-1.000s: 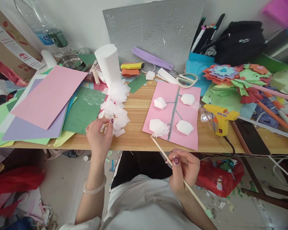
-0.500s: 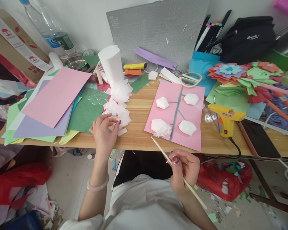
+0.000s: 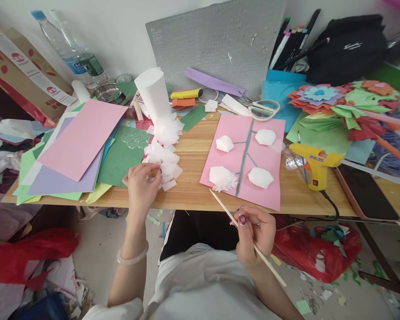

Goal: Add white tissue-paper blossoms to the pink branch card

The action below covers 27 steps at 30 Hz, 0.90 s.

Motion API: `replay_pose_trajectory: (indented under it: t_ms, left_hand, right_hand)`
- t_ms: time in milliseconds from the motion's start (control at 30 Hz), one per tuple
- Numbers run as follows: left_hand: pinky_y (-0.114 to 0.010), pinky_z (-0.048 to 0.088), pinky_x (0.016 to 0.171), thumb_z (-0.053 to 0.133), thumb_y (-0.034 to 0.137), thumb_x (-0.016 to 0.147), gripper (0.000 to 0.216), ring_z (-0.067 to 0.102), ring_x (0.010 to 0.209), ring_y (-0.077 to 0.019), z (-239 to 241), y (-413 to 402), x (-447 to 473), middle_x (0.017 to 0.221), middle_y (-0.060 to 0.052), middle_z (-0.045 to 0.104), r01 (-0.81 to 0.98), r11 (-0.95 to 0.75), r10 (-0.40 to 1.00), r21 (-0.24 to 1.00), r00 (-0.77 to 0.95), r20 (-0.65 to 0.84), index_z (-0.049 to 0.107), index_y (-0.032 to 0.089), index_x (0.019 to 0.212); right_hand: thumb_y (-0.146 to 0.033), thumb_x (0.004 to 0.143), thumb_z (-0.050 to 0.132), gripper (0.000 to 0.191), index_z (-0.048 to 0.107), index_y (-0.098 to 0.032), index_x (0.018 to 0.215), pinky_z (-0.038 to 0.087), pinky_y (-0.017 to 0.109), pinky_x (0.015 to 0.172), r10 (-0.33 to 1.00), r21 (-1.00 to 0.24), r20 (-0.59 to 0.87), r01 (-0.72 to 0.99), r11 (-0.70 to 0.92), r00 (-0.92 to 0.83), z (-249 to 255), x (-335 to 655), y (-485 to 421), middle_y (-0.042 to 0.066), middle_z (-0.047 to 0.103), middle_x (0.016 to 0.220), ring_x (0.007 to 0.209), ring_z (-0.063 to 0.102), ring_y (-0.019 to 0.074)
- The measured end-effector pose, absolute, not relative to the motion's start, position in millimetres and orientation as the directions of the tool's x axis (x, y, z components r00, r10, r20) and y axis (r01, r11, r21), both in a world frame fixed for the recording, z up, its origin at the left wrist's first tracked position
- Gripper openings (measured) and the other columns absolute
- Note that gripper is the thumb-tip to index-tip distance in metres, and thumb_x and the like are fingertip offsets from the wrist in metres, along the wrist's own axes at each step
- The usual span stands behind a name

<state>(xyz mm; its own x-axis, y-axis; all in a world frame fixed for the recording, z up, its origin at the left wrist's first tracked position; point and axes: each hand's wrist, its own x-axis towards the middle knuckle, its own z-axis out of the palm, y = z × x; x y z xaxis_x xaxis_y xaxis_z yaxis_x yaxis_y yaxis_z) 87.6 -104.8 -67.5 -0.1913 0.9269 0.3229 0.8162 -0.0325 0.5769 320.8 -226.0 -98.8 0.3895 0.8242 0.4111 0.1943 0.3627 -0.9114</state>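
Note:
My left hand [image 3: 142,186] hovers at the table's front edge, thumb and forefinger brought together beside a pile of white tissue paper pieces [image 3: 170,171]; what is between the fingertips, if anything, I cannot make out. In my right hand [image 3: 256,235] is a thin wooden stick [image 3: 268,261], held like a pen, its pointed end near the front of a pink card [image 3: 213,160]. A grey-green stem with branches [image 3: 245,160] runs down the card. Several white paper shapes [image 3: 260,178] sit around it, and the front left one [image 3: 224,178] carries ruffled tissue petals.
Coloured paper sheets [image 3: 83,138] lie stacked at left. A white roll [image 3: 151,91] stands behind the tissue. Scissors [image 3: 265,110] rest behind the card; a yellow glue gun [image 3: 316,164] and a phone [image 3: 366,191] lie right. Paper flowers [image 3: 320,98] and a grey cutting mat [image 3: 213,44] are farther back.
My left thumb and forefinger have closed together, and the hand has drawn slightly back from the tissue pieces. My right hand keeps the stick in nearly the same place. The view has shifted slightly.

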Motion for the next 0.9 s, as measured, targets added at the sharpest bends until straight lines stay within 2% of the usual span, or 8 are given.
replay_pose_trajectory:
  t_ms: [267,367,433,500,633,700,800,900]
  left_hand:
    - [-0.044,0.047,0.095,0.056,0.023,0.086,0.021,0.065,0.105,-0.0271,-52,-114,57,0.105,-0.004,0.075,0.774,0.062,0.862,0.63,-0.359,0.357,0.071,0.025,0.1]
    - [-0.044,0.049,0.085,0.055,0.028,0.09,0.019,0.065,0.103,-0.0292,-47,-117,53,0.104,-0.006,0.074,0.775,0.074,0.845,0.627,-0.382,0.373,0.07,0.025,0.102]
    - [-0.044,0.049,0.084,0.057,0.033,0.091,0.019,0.063,0.102,-0.0295,-45,-113,58,0.104,-0.006,0.073,0.805,0.023,0.871,0.593,-0.307,0.383,0.07,0.025,0.102]
    - [-0.048,0.045,0.092,0.061,0.036,0.09,0.019,0.061,0.106,-0.0303,-45,-104,69,0.109,-0.008,0.071,0.855,-0.07,0.905,0.515,-0.162,0.393,0.071,0.027,0.103]
    - [-0.061,0.033,0.101,0.066,0.037,0.087,0.029,0.044,0.129,-0.0407,-49,-78,94,0.142,-0.013,0.054,0.925,-0.152,0.942,0.349,0.029,0.334,0.068,0.03,0.116]
    - [-0.062,0.03,0.101,0.064,0.034,0.089,0.019,0.039,0.133,-0.0412,-50,-69,102,0.147,-0.011,0.051,0.931,-0.16,0.951,0.329,0.055,0.305,0.071,0.029,0.106]
    - [-0.06,0.027,0.103,0.062,0.028,0.09,0.009,0.041,0.133,-0.0371,-50,-65,104,0.135,-0.006,0.062,0.908,-0.161,0.949,0.386,0.035,0.313,0.07,0.026,0.086]
    - [-0.055,0.029,0.103,0.062,0.029,0.089,0.006,0.05,0.125,-0.0314,-49,-65,99,0.113,-0.005,0.072,0.838,-0.141,0.944,0.527,-0.045,0.326,0.067,0.026,0.088]
  right_hand:
    - [-0.012,0.09,0.056,0.027,0.056,-0.023,0.115,0.055,0.027,0.057,0.821,-0.907,0.422,0.178,0.383,0.384,-99,322,-225,0.0,0.062,0.082,0.062,0.059,0.0115]
    - [-0.013,0.09,0.056,0.027,0.056,-0.023,0.115,0.055,0.025,0.056,0.814,-0.901,0.433,0.193,0.388,0.387,-100,321,-224,0.0,0.062,0.082,0.062,0.06,0.0117]
    - [-0.013,0.089,0.057,0.026,0.056,-0.023,0.114,0.054,0.025,0.055,0.81,-0.897,0.442,0.203,0.393,0.386,-99,320,-223,0.0,0.061,0.083,0.062,0.06,0.0114]
    - [-0.013,0.09,0.056,0.026,0.056,-0.022,0.114,0.054,0.025,0.055,0.814,-0.895,0.446,0.198,0.399,0.373,-98,319,-222,0.0,0.061,0.082,0.062,0.06,0.0112]
    - [-0.013,0.091,0.055,0.025,0.055,-0.022,0.114,0.054,0.025,0.054,0.813,-0.892,0.452,0.196,0.408,0.366,-93,319,-222,-0.001,0.06,0.079,0.062,0.059,0.0121]
    - [-0.014,0.091,0.055,0.024,0.055,-0.023,0.113,0.055,0.027,0.055,0.818,-0.897,0.442,0.197,0.396,0.369,-93,321,-224,-0.001,0.061,0.079,0.061,0.059,0.012]
    - [-0.014,0.091,0.055,0.025,0.055,-0.023,0.114,0.055,0.028,0.058,0.824,-0.909,0.417,0.188,0.372,0.384,-95,324,-227,-0.001,0.061,0.08,0.062,0.061,0.0123]
    - [-0.014,0.091,0.055,0.026,0.056,-0.024,0.115,0.054,0.027,0.057,0.823,-0.912,0.411,0.178,0.37,0.391,-97,325,-227,-0.001,0.062,0.081,0.063,0.062,0.0127]
